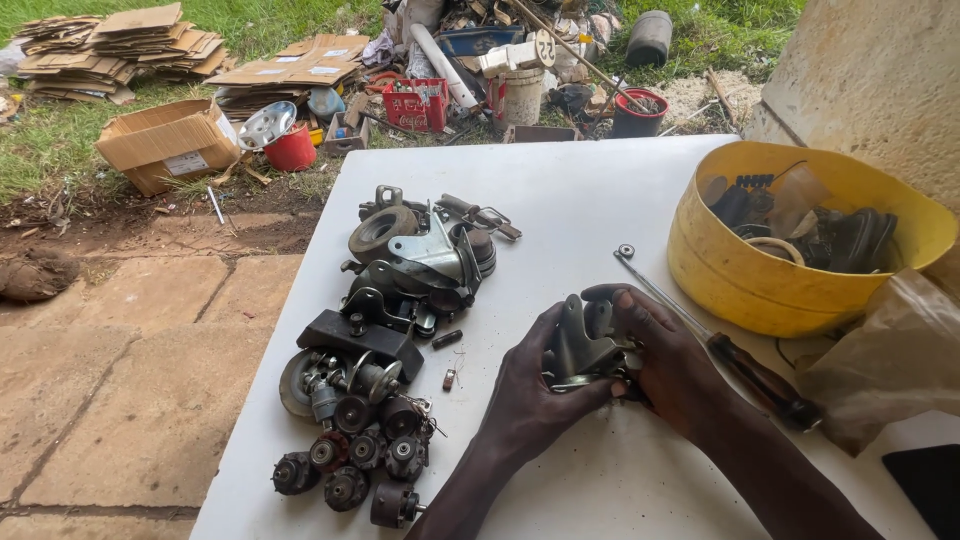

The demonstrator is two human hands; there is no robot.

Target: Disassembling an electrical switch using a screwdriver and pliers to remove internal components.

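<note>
Nearest the lens: both hands, wrists entering from 6 o'clock, meeting just below frame centre. Left hand (pixel 535 375) curled shut round the near-left side of a grey stamped-metal caster bracket (pixel 583 345); right hand (pixel 668 365) closed over its right side, thumb laid across the top. Bracket gripped between both palms, held at or just above the white desk (pixel 600 200); contact with the surface hard to tell. Long axis of the bracket roughly upright, tilted slightly toward 11 o'clock. Neither hand nearer; both touching it.

At 3 o'clock of the hands, just beside the right wrist: long screwdriver with dark reddish handle (pixel 760 378), shaft running toward 10 o'clock. At 9 o'clock, apart from the hands: heap of small black caster wheels and metal brackets (pixel 385 340), strung from 7 to 11 o'clock. At 2 o'clock: round yellow plastic tub (pixel 750 275) holding dark parts.

Beyond the desk edge, at 12 o'clock: grass, paving slabs, flattened cardboard (pixel 120 40), a red bucket (pixel 292 150), mixed scrap.
</note>
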